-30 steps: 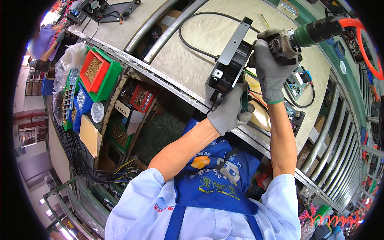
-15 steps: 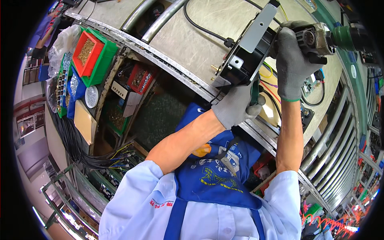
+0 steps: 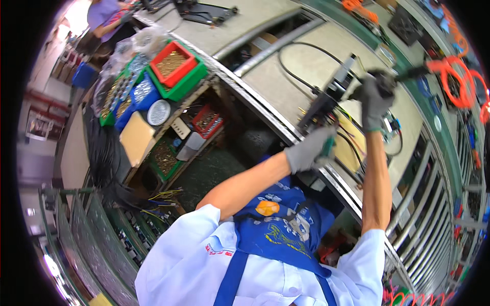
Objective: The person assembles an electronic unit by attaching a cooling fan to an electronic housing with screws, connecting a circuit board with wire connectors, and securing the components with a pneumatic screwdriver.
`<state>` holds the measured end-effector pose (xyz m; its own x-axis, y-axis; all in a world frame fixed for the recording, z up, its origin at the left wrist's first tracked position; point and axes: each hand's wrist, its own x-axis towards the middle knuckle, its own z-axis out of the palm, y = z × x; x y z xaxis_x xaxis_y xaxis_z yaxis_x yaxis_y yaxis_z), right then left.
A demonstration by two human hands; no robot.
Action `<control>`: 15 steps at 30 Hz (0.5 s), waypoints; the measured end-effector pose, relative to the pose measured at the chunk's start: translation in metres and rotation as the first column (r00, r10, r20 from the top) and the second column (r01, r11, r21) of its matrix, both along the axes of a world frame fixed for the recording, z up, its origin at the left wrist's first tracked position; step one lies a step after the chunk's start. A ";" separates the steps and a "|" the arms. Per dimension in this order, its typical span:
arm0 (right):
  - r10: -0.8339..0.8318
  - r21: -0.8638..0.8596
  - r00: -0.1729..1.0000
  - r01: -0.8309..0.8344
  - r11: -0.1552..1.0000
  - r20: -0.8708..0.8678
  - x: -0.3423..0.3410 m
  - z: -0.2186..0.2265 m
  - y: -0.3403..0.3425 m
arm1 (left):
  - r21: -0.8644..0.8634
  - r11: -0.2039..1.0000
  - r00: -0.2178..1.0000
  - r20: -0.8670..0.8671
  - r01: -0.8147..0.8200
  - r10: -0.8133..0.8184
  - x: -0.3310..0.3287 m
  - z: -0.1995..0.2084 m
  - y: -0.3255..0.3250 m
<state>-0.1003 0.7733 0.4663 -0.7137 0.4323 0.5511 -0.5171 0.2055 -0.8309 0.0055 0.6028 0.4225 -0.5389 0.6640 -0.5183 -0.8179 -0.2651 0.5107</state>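
Observation:
Gloved in grey, my right hand is wrapped round a dark air tool held above the bench. Its far end points toward an orange coiled hose. My left hand, also gloved, is closed at the bench's near edge round a slim green thing, whose kind the blur hides. Between the hands stands a black metal housing with a black cable looping from it. Coloured wires come out on its right side, and the tool's front end is close to it.
Left of the bench, a red bin of brass-coloured screws sits in a green bin. Beside it are a white round tub and a tan board. Metal rollers line the right. Another person is at the far left.
The view has shifted, so bench and bins appear farther right and lower. The right hand still grips the air tool beside the housing, and the left hand remains closed on the green thing.

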 end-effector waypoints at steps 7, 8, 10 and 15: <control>0.060 -0.205 0.998 -0.065 0.977 -0.032 0.131 0.089 0.041 | -0.178 0.984 0.999 0.027 0.033 -0.028 0.086 -0.070 -0.179; 0.246 -0.336 0.968 -0.245 0.909 -0.039 0.154 0.086 0.053 | -0.324 0.946 0.998 0.049 -0.023 0.041 0.090 -0.098 -0.203; 0.281 -0.363 0.955 -0.295 0.884 -0.091 0.189 0.073 0.076 | -0.724 0.677 0.987 -0.156 -0.133 0.027 0.082 -0.148 -0.243; 0.126 -0.358 0.989 -0.088 0.930 0.083 0.278 0.047 0.120 | -0.893 -0.107 0.874 -0.393 -0.437 -0.287 0.018 -0.270 -0.341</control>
<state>0.1774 0.8931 0.5137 -0.8110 0.5029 0.2989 -0.4279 -0.1615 -0.8893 0.0238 0.2621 0.1526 -0.8721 -0.4095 -0.2680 -0.4890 0.7496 0.4461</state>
